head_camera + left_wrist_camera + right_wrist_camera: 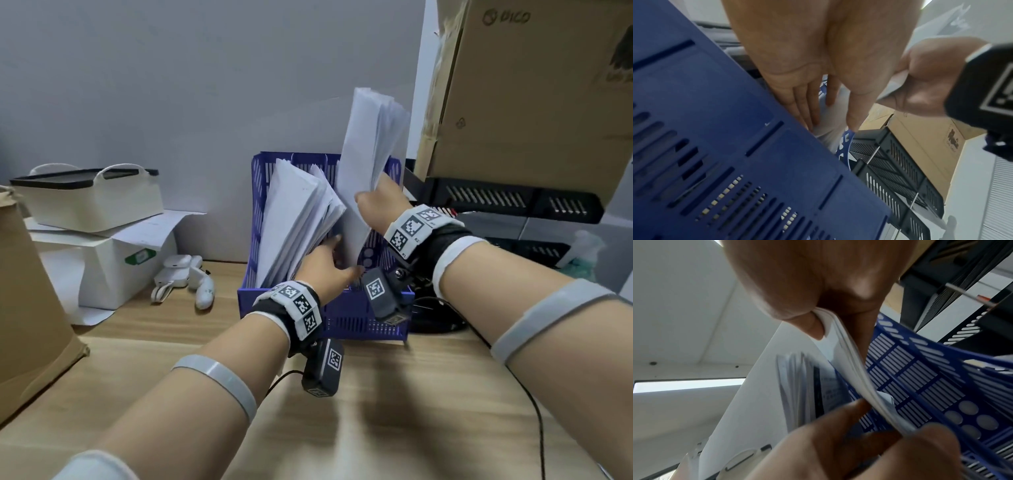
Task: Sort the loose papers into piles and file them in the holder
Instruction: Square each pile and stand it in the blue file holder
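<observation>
A blue slotted file holder (349,322) stands on the wooden desk ahead of me. A bundle of white papers (298,216) leans to the left in its left compartment. My right hand (375,202) grips a second stack of white papers (370,154) by its edge, upright and half lowered into the holder to the right of the first bundle. In the right wrist view the thumb and fingers pinch that stack (851,369) above the blue dividers (920,378). My left hand (325,263) reaches into the holder with straight fingers (807,104) laid against the papers.
A large cardboard box (534,96) sits on black trays (507,198) just right of the holder. On the left stand a white lidded bin (92,198) on a white box, small white devices (185,277) and a brown bag (30,308). A black cable (537,411) crosses the desk.
</observation>
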